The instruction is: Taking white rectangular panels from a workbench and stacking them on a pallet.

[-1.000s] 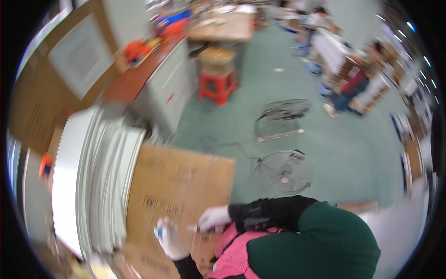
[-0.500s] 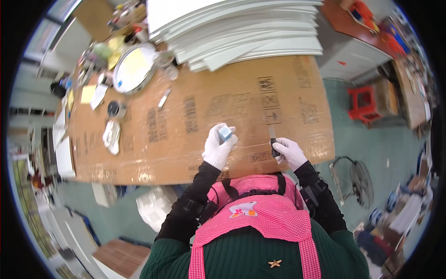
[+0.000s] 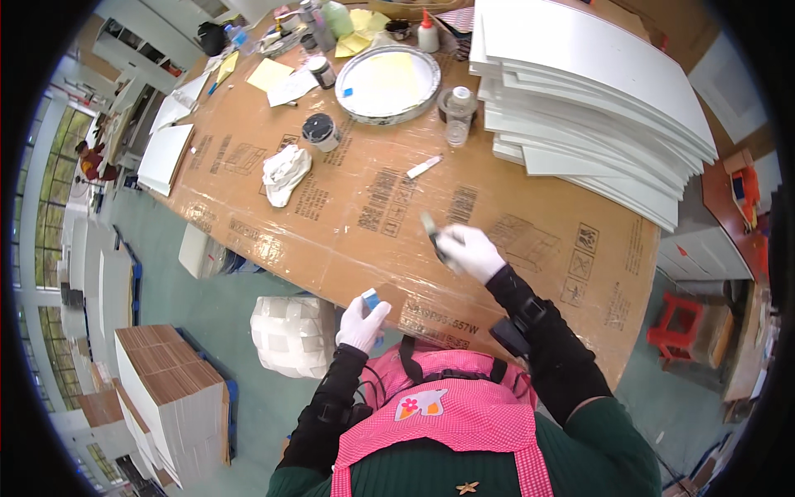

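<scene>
My left hand [image 3: 361, 326], in a white glove, is closed round a small blue-and-white block [image 3: 371, 296] near the table's front edge. What kind of block it is cannot be made out. My right hand [image 3: 472, 253], also gloved, grips a black-handled knife [image 3: 435, 237] over the cardboard-covered table [image 3: 464, 207]. Its narrow, pale blade points away from me and is slightly blurred. Beyond the right hand, a white marker-like stick [image 3: 425, 166] lies on the cardboard. A crumpled white cloth [image 3: 286, 174] rests farther left, beside a dark-topped jar [image 3: 320, 132].
White panels [image 3: 571, 124] are stacked at the far right of the table. A round, pale lid or tray [image 3: 389, 114], a clear bottle [image 3: 459, 116] and yellow papers [image 3: 269, 74] occupy the back. On the floor stand a wrapped white bundle [image 3: 290, 335] and a red stool [image 3: 675, 327].
My view has swung left, bringing more of the table's left side and the floor into sight. The right hand with the knife reaches farther over the table; the left hand with the block is nearer its edge.
</scene>
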